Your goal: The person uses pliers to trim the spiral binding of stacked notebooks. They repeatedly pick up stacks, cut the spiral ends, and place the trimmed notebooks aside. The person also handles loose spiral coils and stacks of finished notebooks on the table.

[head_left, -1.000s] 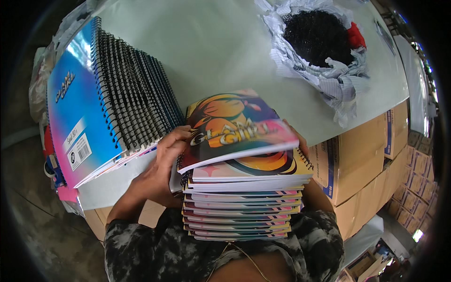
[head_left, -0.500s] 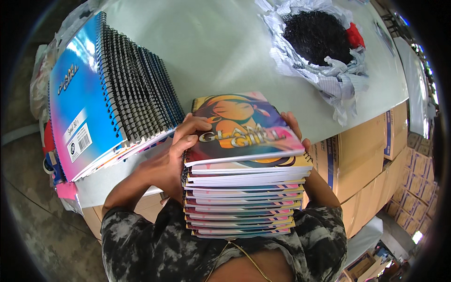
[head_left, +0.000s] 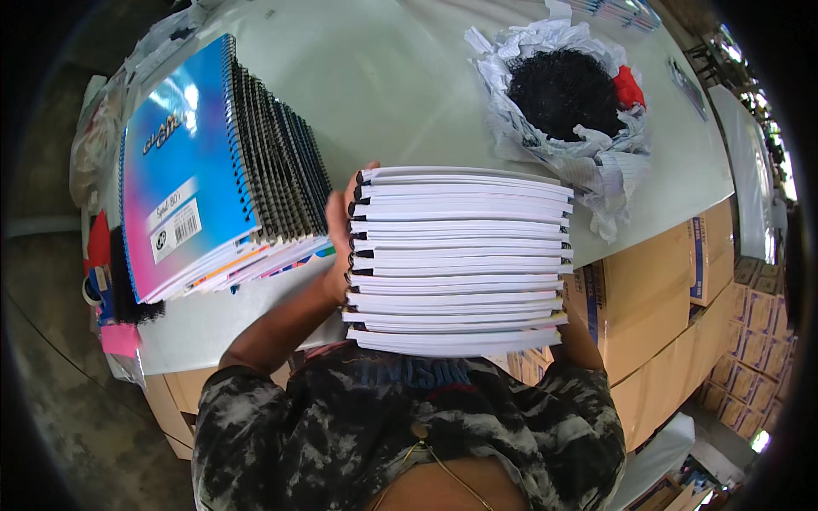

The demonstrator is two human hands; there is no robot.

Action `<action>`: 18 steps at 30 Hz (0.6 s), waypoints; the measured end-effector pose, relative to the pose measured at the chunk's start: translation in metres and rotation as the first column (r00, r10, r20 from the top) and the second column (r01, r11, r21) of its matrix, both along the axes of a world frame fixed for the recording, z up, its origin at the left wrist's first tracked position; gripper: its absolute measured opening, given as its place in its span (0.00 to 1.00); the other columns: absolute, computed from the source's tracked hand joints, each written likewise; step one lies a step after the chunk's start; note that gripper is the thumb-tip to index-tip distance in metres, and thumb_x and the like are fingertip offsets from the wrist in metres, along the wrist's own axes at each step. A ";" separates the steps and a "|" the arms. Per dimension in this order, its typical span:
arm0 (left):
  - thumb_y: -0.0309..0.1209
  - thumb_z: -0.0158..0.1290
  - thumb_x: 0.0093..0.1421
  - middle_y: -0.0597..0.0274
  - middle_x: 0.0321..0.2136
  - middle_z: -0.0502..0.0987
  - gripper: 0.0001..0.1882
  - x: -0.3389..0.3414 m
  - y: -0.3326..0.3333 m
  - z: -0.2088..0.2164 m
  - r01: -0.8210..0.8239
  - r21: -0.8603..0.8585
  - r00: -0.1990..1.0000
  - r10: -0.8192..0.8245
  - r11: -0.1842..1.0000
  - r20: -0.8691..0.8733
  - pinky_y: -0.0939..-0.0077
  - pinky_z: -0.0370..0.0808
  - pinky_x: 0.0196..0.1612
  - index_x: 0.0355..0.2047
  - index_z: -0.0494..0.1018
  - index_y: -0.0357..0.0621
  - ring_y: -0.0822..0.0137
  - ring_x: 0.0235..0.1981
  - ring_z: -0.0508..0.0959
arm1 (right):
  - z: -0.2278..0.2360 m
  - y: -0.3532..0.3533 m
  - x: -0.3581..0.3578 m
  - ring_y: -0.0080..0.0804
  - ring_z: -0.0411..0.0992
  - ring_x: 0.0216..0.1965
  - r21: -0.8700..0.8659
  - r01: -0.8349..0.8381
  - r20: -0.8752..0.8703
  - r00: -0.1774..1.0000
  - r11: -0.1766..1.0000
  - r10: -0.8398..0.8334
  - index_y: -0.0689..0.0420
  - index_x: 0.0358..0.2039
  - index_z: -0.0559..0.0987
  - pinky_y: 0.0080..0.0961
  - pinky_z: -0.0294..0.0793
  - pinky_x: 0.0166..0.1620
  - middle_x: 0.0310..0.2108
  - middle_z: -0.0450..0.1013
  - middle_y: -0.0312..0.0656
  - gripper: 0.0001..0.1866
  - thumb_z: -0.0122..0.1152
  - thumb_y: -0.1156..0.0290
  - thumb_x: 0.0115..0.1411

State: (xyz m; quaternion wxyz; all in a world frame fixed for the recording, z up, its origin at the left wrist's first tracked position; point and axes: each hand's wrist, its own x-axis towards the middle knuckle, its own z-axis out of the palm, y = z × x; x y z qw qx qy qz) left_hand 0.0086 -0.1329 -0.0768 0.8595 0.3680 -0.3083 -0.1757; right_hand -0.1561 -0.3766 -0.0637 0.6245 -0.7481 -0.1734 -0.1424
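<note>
A thick stack of spiral notebooks (head_left: pixel 460 264) is held up in front of my chest, white page edges turned up toward me, black coils showing along its left side. My left hand (head_left: pixel 339 226) is closed around the stack's left end, fingers partly behind it. My right forearm (head_left: pixel 583 342) reaches up to the right end; the stack hides the right hand itself, which supports that side. To the left, a second pile of spiral notebooks (head_left: pixel 183 170) stands on the table, its outer cover blue and pink with a white label.
Crumpled white paper (head_left: pixel 554 157) surrounds a black fibrous bundle (head_left: pixel 567 94) with a red piece (head_left: pixel 629 87) beside it on the pale table (head_left: pixel 383 85). Cardboard boxes (head_left: pixel 643 289) stand along the right edge. A pink item (head_left: pixel 120 339) and a tape roll (head_left: pixel 90 291) are at the left edge.
The held stack has tipped, so its illustrated top cover no longer shows and the page edges face up. My right fingers, visible before at its right side, are now hidden.
</note>
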 end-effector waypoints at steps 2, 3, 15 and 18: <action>0.50 0.44 0.60 0.53 0.57 0.59 0.37 -0.008 0.015 -0.030 -0.034 0.288 0.986 0.078 0.957 -0.145 0.59 0.50 0.63 0.62 0.47 0.44 0.60 0.61 0.55 | 0.007 -0.004 0.003 0.43 0.61 0.54 -0.073 -0.050 -0.059 0.997 0.996 0.046 0.51 0.58 0.56 0.42 0.60 0.56 0.52 0.62 0.49 0.43 0.70 0.61 0.44; 0.50 0.46 0.59 0.53 0.58 0.59 0.39 -0.001 0.020 -0.033 -0.060 0.386 0.996 0.027 0.921 0.090 0.60 0.49 0.63 0.62 0.45 0.44 0.60 0.61 0.55 | 0.010 -0.004 0.008 0.42 0.61 0.54 -0.110 -0.071 -0.086 0.994 0.991 0.062 0.52 0.57 0.57 0.41 0.61 0.55 0.51 0.63 0.49 0.42 0.70 0.61 0.44; 0.42 0.65 0.42 0.42 0.54 0.60 0.61 0.006 -0.018 0.071 -0.091 0.513 0.979 0.171 0.853 -0.111 0.60 0.69 0.53 0.62 0.34 0.35 0.53 0.54 0.67 | 0.004 -0.023 0.102 0.37 0.71 0.46 0.697 0.109 -0.506 0.775 0.709 0.378 0.61 0.50 0.69 0.36 0.71 0.50 0.45 0.71 0.47 0.30 0.65 0.63 0.48; 0.43 0.65 0.43 0.38 0.52 0.61 0.60 0.038 -0.041 0.060 -0.044 0.450 0.852 0.269 0.892 -0.449 0.62 0.75 0.46 0.62 0.34 0.34 0.52 0.47 0.73 | 0.028 -0.028 0.159 0.40 0.73 0.43 0.675 0.292 -0.662 0.645 0.678 0.381 0.62 0.49 0.69 0.38 0.73 0.49 0.46 0.71 0.49 0.28 0.65 0.63 0.49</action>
